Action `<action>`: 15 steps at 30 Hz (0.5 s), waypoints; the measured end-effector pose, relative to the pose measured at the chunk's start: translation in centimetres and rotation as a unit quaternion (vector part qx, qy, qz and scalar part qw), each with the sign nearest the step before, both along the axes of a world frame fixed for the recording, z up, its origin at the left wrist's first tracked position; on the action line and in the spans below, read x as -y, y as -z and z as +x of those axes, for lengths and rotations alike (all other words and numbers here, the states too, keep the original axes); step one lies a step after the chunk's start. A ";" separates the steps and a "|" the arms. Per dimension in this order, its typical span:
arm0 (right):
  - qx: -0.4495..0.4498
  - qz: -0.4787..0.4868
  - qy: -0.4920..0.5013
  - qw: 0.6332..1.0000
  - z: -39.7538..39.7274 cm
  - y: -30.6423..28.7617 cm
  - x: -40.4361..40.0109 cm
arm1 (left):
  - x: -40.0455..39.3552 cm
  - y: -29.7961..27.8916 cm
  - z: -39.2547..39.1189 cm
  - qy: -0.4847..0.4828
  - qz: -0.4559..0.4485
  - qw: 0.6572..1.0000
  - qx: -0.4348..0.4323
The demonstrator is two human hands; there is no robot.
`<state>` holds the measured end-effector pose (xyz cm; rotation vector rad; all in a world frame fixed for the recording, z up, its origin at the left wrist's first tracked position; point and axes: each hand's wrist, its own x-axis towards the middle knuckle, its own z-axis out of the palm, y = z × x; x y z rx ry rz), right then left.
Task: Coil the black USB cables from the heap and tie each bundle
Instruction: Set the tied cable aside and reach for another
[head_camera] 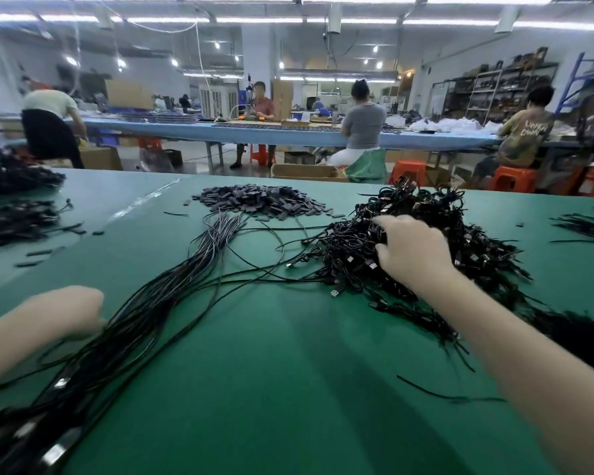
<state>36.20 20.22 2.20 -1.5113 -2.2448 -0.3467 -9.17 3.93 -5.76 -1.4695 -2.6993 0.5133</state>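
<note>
Background shirt (532,129) lettering: "UNKN OWN"

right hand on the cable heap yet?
Yes, the right hand rests on top of the tangled cable heap with its fingers curled into the cables.

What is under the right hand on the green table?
The right hand rests on the tangled heap of black USB cables; its fingers dig in. What they grip is hidden.
</note>
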 end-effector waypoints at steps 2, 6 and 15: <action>-0.051 -0.071 -0.069 0.994 -1.9 4.2 2.7 | 1.7 1.7 -2.1 -0.003 0.038 0.999 0.036; -0.115 -0.123 -0.112 0.979 -4.3 11.1 5.5 | 3.5 4.0 -2.6 0.075 0.237 0.962 0.118; -0.146 -0.120 -0.144 0.971 -3.9 13.0 5.6 | 3.8 4.4 0.2 0.108 0.209 0.972 -0.006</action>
